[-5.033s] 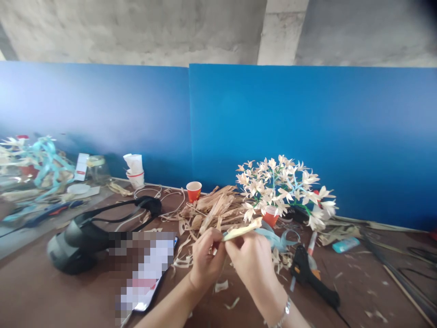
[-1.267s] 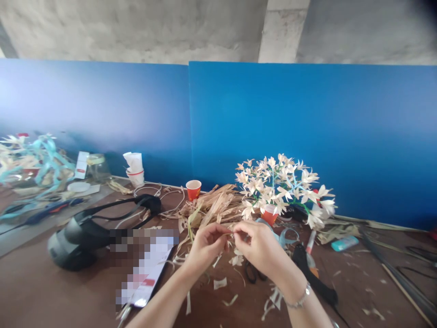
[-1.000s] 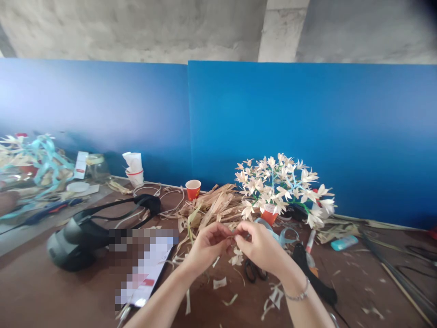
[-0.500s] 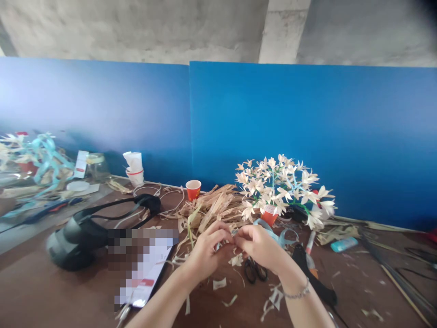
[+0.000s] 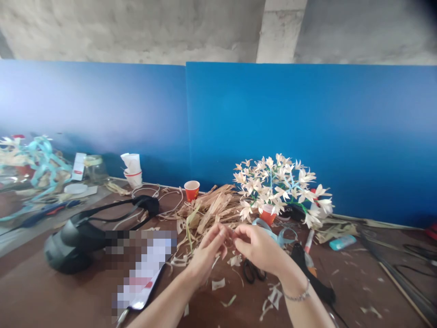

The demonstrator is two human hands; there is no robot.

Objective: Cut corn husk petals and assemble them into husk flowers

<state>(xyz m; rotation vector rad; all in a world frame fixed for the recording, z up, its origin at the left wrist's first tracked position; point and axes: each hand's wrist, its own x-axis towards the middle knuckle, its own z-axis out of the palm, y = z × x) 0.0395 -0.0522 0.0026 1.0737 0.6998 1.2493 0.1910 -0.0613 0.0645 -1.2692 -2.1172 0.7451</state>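
Observation:
Over the middle of the brown table [image 5: 211,310], my left hand [image 5: 209,251] and my right hand [image 5: 256,246] nearly meet, both with pinched fingertips. What lies between them is too small to make out. Just beyond is a heap of dry tan husks [image 5: 218,205]. Behind my right hand, a red paper cup [image 5: 268,215] holds many cream husk flowers [image 5: 273,182] on green stems. A loose cream flower [image 5: 235,260] and black-handled scissors [image 5: 251,271] lie beneath my hands. A bracelet circles my right wrist.
Left of my hands lie a phone [image 5: 145,278] with a cable and a black headset [image 5: 71,246]. Another red cup [image 5: 191,190] and white cups [image 5: 133,177] stand near the blue partition [image 5: 273,109]. A black tool [image 5: 316,278] and a turquoise packet [image 5: 342,243] lie right.
The fingers of my left hand have shifted and now point up more, closer together. My right hand stays almost in place. The whole view has moved slightly.

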